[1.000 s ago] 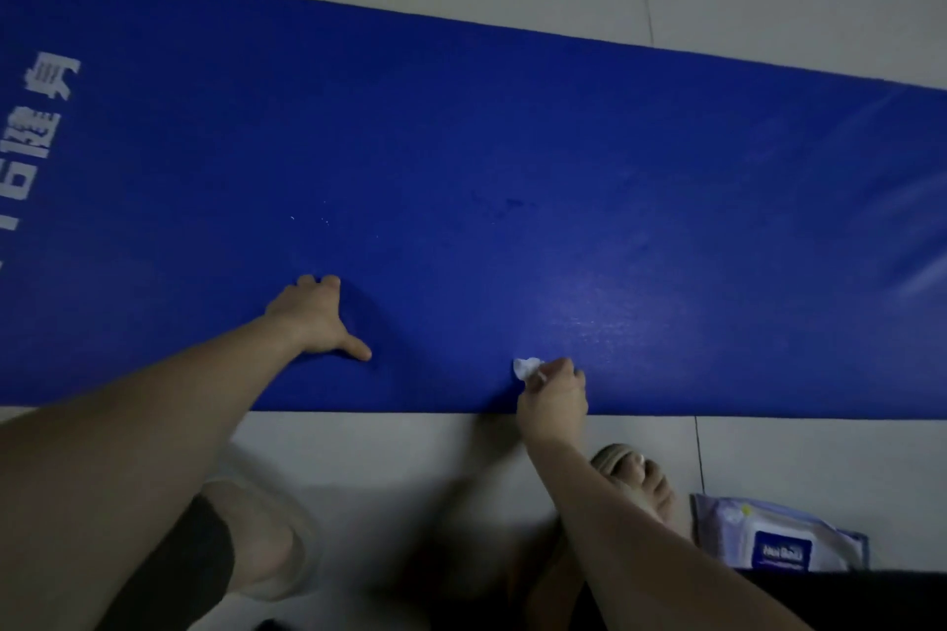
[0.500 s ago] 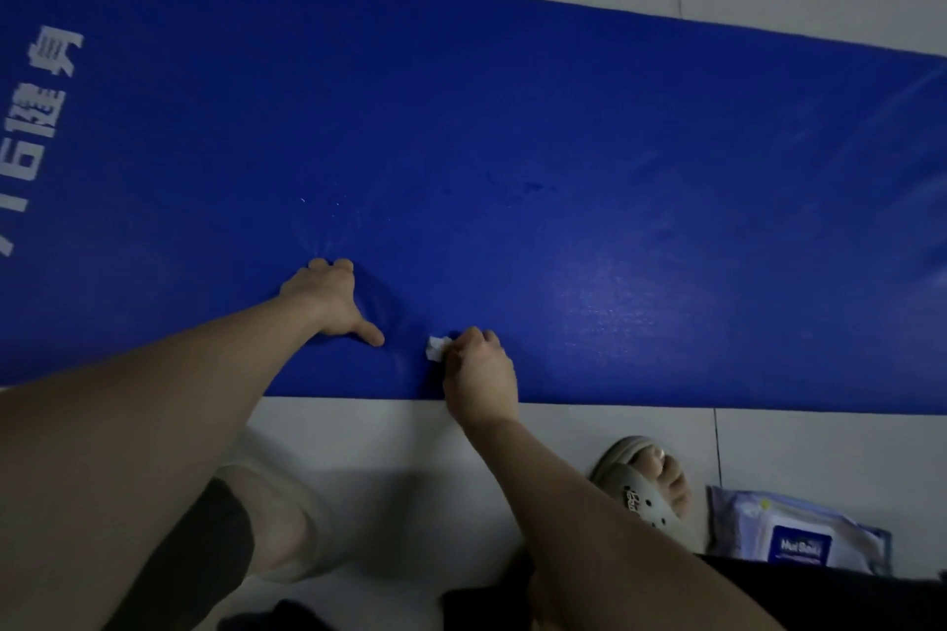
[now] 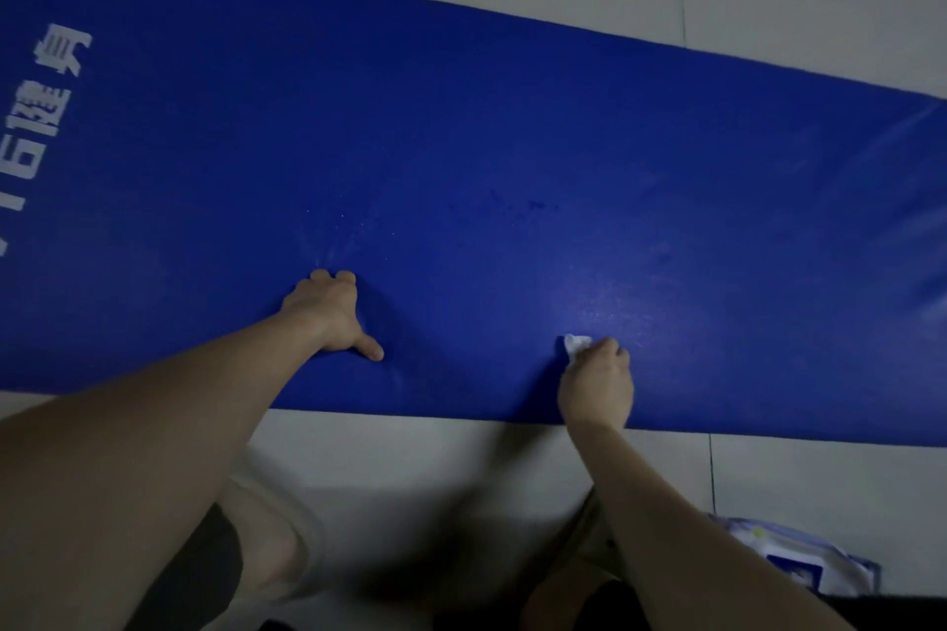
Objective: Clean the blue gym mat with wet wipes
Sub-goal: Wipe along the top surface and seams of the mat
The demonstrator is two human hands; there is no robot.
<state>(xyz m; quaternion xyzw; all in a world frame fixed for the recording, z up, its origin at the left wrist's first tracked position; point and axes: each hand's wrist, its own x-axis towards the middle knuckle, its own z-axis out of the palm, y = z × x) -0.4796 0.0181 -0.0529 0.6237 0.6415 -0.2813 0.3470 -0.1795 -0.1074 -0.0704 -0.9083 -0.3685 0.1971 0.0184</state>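
The blue gym mat [image 3: 512,144] lies across the tiled floor, with white printed characters at its left end. My right hand [image 3: 597,384] grips a small white wet wipe [image 3: 575,342] and holds it against the mat close to the near edge. My left hand [image 3: 333,315] presses down on the mat further left, thumb stretched out to the right, denting the surface. A few dark specks [image 3: 535,206] mark the mat's middle.
A pack of wet wipes [image 3: 799,559] lies on the floor at the lower right, partly behind my right forearm. My sandalled left foot [image 3: 276,538] stands on the pale floor tiles [image 3: 435,466] near the mat's front edge.
My right hand swept the wipe left toward my left hand, then back to the right along the mat's near edge. My left hand has stayed pressed in place.
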